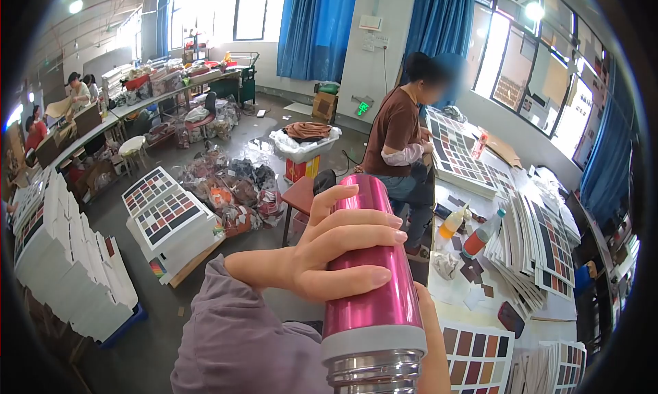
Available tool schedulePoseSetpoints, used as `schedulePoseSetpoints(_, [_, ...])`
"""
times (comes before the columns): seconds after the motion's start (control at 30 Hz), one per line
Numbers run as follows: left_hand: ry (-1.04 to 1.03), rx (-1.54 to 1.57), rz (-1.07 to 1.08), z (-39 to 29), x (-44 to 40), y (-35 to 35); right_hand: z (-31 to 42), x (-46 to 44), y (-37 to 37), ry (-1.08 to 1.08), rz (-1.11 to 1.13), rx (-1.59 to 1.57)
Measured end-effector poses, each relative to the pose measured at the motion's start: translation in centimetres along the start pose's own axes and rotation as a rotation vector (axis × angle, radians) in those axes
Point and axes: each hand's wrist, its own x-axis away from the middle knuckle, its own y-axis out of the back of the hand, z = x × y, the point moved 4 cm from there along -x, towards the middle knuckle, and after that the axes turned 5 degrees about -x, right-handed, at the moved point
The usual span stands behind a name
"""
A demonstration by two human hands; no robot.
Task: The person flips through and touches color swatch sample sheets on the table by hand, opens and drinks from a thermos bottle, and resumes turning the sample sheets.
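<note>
A shiny pink metal thermos flask [363, 284] is tilted up close before me, its base away and its uncapped threaded steel neck [373, 375] toward me. Around its left side and top wrap the fingers of my left hand [343, 246], closed on it. My right hand [434, 346] shows only as a strip along the flask's lower right side, against it; most of its fingers are hidden behind the flask. A purple-grey sleeve [240, 332] covers my left forearm.
The white table [445, 301] at right bears colour swatch cards [476, 353], a phone [510, 318] and bottles [483, 236]. A person in brown [394, 123] sits there. Stacked cards [171, 219] and bagged material [233, 195] stand on the floor at left.
</note>
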Motion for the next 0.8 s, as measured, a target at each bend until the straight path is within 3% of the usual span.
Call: schedulePoseSetpoints(0.8, [-0.071, -0.004, -0.012, -0.6, -2.1, 0.4, 0.6, -0.6, 1.2, -0.001, -0.025, 0.032])
